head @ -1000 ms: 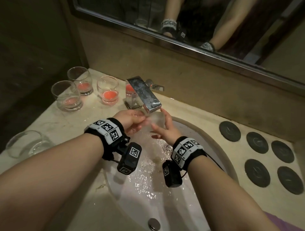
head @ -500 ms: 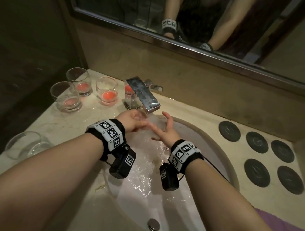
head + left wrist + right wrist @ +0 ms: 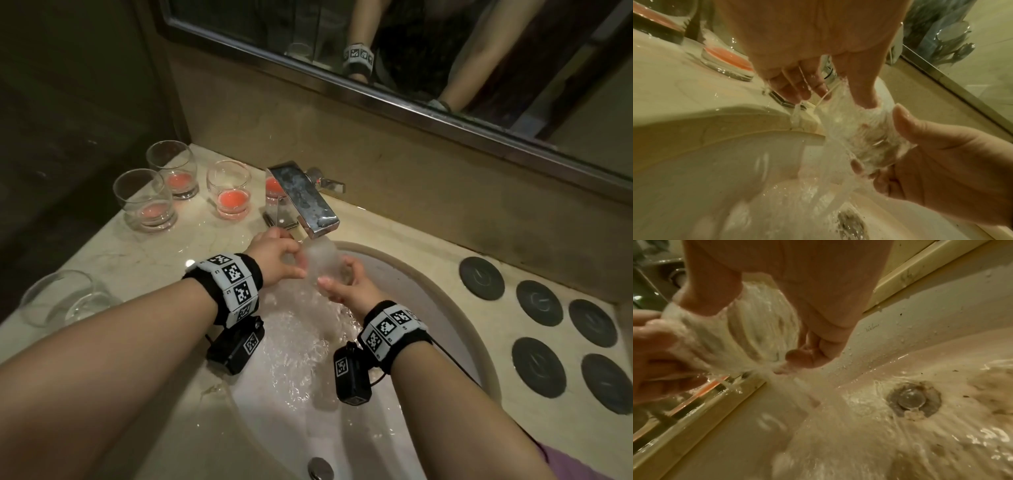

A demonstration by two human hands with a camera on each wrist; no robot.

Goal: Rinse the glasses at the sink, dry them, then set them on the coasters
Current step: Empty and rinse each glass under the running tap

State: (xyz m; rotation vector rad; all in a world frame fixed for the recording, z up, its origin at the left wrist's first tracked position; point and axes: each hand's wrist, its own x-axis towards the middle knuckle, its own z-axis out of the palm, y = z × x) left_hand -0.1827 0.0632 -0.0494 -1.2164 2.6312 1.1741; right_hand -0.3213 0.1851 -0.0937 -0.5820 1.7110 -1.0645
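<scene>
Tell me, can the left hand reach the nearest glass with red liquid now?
Probably not yet: the left hand is busy holding the clear glass under the tap. The red-liquid glass stands unobstructed just beyond.

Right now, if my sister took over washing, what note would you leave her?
Both hands hold one glass under the running tap: left hand at its far side, right hand cupping it.
Four glasses with red dregs wait left of the tap; a clear glass sits at the counter's near left.
Five coasters sit bare on the right.
Left: finish rinsing, dry, place all.
</scene>
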